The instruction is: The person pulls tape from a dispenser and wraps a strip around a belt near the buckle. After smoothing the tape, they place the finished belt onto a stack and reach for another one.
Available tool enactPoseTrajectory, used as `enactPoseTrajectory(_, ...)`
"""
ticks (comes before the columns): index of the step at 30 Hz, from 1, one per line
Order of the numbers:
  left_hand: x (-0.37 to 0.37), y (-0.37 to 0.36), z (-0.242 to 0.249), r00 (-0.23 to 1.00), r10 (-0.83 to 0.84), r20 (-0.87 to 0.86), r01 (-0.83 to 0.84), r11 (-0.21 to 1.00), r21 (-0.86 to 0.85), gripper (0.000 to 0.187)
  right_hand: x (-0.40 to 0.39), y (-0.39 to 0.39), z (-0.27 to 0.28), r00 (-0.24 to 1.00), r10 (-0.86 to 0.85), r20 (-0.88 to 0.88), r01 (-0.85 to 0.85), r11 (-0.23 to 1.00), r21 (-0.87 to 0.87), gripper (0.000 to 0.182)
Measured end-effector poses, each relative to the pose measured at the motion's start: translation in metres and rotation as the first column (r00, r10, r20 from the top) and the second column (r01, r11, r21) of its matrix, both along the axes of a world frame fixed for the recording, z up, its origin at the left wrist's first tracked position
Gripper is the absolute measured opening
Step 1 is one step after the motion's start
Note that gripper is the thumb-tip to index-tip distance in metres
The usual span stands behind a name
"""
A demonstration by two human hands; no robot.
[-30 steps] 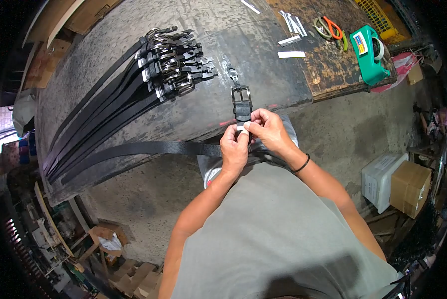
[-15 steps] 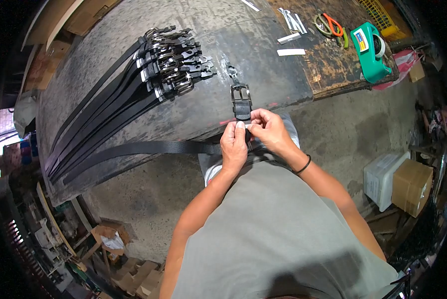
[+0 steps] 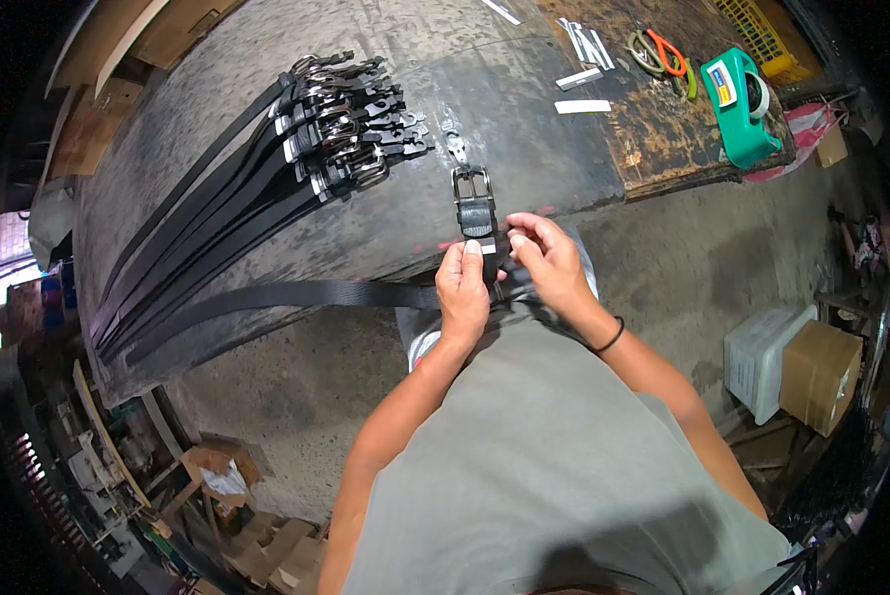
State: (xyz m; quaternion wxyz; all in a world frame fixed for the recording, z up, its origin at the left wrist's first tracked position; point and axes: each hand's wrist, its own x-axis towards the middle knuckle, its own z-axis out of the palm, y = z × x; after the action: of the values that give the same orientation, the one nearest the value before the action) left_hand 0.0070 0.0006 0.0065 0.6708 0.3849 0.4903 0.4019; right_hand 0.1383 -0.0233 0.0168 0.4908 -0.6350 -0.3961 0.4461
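Observation:
A black belt (image 3: 477, 218) lies at the table's near edge, its metal buckle (image 3: 472, 185) pointing away from me and a small hanger clip (image 3: 456, 146) beyond it. My left hand (image 3: 463, 296) grips the belt just below the buckle, thumb on top, pressing a small white strip (image 3: 488, 247) that lies across the strap. Just right of the belt, my right hand (image 3: 554, 270) has its fingers curved and apart, with nothing visible in them. Part of the strap is hidden beneath my hands.
Several black belts (image 3: 217, 188) with buckles are piled at left. White strips (image 3: 583, 106), orange-handled scissors (image 3: 669, 52) and a green tape dispenser (image 3: 740, 109) lie at right. A plastic bin (image 3: 762, 357) and cardboard box (image 3: 820, 375) stand on the floor.
My right hand has come away from the white strip and moved slightly right, its fingers parting. My left hand stays on the belt, and the buckle has shifted slightly left.

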Motion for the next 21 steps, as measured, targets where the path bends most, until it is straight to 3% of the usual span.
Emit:
enactPoseTrajectory(1,-0.001,0.0,0.0,0.998,0.018,0.055,-0.017,1.0,-0.025,0.026,0.0,-0.005,0.006,0.965,0.017,0.264,-0.054,0.989,0.137,0.031)
enactPoseTrajectory(2,-0.001,0.001,-0.003,0.998,0.018,0.054,-0.017,1.0,-0.023,0.026,-0.001,-0.012,0.02,0.973,0.127,0.194,-0.139,0.989,0.053,0.043)
enactPoseTrajectory(3,-0.001,0.002,-0.008,0.999,0.03,0.011,-0.03,0.998,0.049,0.027,-0.004,-0.018,0.021,0.973,0.125,0.194,-0.138,0.989,0.055,0.043)
enactPoseTrajectory(5,0.0,0.003,-0.006,0.999,0.041,-0.028,-0.037,0.992,0.124,0.028,-0.009,-0.025,0.02,0.908,0.218,0.357,-0.299,0.935,0.188,0.058)
enactPoseTrajectory(9,0.001,0.004,-0.001,1.0,0.028,-0.014,-0.027,0.995,0.095,0.026,-0.012,-0.028,0.005,0.83,0.306,0.466,-0.42,0.893,0.16,0.069)
enactPoseTrajectory(11,0.0,0.005,0.002,0.999,0.03,0.032,-0.031,0.999,0.036,0.026,-0.011,-0.027,0.005,0.903,0.404,0.149,-0.421,0.899,0.117,0.071)
enactPoseTrajectory(12,0.0,0.005,0.0,0.999,0.032,0.032,-0.033,0.999,0.038,0.026,-0.011,-0.027,0.003,0.902,0.405,0.15,-0.423,0.898,0.118,0.071)
enactPoseTrajectory(13,0.0,0.005,-0.002,0.999,0.042,0.022,-0.043,0.997,0.068,0.027,-0.01,-0.028,0.001,0.91,0.41,-0.062,-0.402,0.91,0.102,0.07)
enactPoseTrajectory(14,0.0,0.005,-0.003,0.999,0.052,0.013,-0.053,0.994,0.098,0.027,-0.01,-0.028,0.0,0.879,0.392,-0.271,-0.385,0.919,0.081,0.07)
enactPoseTrajectory(15,-0.001,0.005,-0.002,0.999,0.053,0.013,-0.054,0.994,0.098,0.027,-0.01,-0.03,0.0,0.879,0.393,-0.271,-0.386,0.919,0.082,0.07)
enactPoseTrajectory(17,-0.001,0.004,0.009,0.996,0.027,0.089,-0.029,0.999,0.025,0.028,-0.01,-0.034,-0.001,0.789,0.318,-0.525,-0.37,0.929,0.007,0.068)
enactPoseTrajectory(18,-0.001,0.004,0.005,0.996,0.027,0.09,-0.03,0.999,0.025,0.028,-0.009,-0.035,-0.006,0.789,0.319,-0.525,-0.37,0.929,0.007,0.068)
enactPoseTrajectory(20,-0.001,0.007,0.0,0.997,0.034,0.067,-0.037,0.999,0.037,0.029,-0.008,-0.036,-0.015,0.904,0.413,-0.108,-0.405,0.91,0.091,0.06)
enactPoseTrajectory(21,-0.002,0.006,-0.001,0.997,0.037,0.068,-0.04,0.998,0.039,0.029,-0.006,-0.033,-0.018,0.903,0.416,-0.106,-0.408,0.909,0.092,0.06)
